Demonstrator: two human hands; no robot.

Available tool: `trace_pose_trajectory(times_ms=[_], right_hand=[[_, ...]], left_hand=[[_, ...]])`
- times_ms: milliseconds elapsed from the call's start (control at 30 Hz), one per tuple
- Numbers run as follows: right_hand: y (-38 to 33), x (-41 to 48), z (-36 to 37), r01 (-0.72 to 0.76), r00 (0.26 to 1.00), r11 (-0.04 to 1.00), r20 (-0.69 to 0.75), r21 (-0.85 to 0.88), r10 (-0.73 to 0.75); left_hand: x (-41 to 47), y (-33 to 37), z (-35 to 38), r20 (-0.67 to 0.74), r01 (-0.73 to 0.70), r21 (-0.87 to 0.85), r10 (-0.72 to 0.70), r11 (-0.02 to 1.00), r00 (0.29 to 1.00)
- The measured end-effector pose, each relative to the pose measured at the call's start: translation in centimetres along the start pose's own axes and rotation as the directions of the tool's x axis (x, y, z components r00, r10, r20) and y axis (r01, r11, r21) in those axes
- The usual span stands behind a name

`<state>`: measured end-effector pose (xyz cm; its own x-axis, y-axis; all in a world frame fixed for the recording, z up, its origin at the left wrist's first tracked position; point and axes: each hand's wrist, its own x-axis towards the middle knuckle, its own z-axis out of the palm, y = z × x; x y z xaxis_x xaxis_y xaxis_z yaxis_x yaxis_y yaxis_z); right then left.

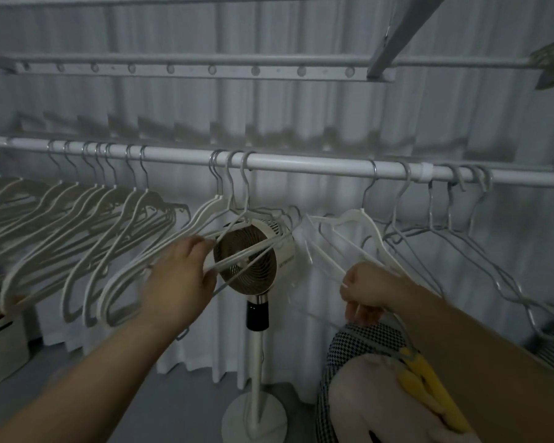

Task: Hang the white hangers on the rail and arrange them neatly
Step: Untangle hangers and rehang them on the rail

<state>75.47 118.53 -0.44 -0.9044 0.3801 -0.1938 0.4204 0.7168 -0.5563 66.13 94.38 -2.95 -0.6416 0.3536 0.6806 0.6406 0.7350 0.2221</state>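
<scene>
A white rail (pixel 301 164) runs across the view. Several white hangers (pixel 87 225) hang on its left part, slanted toward me. Three more white hangers (pixel 219 206) hang near the middle, and my left hand (pixel 183 276) grips their lower bars in front of the fan. Right of them a single white hanger (pixel 360 219) hangs by its hook, and my right hand (pixel 370 290) holds its lower arm. Yellow hangers (pixel 429 388) lie under my right forearm, over my knee.
A white pedestal fan (pixel 253 254) stands behind the middle hangers, its base on the grey floor. Grey wire hangers (pixel 454 238) fill the rail's right end. A white storage box (pixel 4 343) sits low left. A drying rack (pixel 205 67) spans overhead; white curtains hang behind.
</scene>
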Motion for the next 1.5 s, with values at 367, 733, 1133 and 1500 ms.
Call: trace_pose_trajectory(times_ms=[367, 733, 1133, 1500], right_hand=[[5.9, -9.0, 0.1, 0.164, 0.931, 0.98, 0.311, 0.113, -0.192], [3.5, -18.2, 4.6, 0.238, 0.868, 0.948, 0.392, 0.21, -0.305], [0.9, -18.2, 9.3, 0.299, 0.891, 0.952, -0.337, -0.072, -0.305], [2.5, -12.5, 2.9, 0.178, 0.715, 0.953, -0.634, -0.244, -0.296]], left_hand=[[-9.0, 4.5, 0.3, 0.326, 0.032, -0.242, 0.05, 0.97, 0.944], [-18.4, 1.9, -7.4, 0.539, 0.122, -0.273, 0.047, 0.954, 0.841], [-24.2, 0.8, -15.2, 0.55, 0.476, -0.24, -0.285, 0.846, 0.785], [-16.9, 4.3, -12.4, 0.465, 0.622, -0.561, -0.413, 0.547, 0.783]])
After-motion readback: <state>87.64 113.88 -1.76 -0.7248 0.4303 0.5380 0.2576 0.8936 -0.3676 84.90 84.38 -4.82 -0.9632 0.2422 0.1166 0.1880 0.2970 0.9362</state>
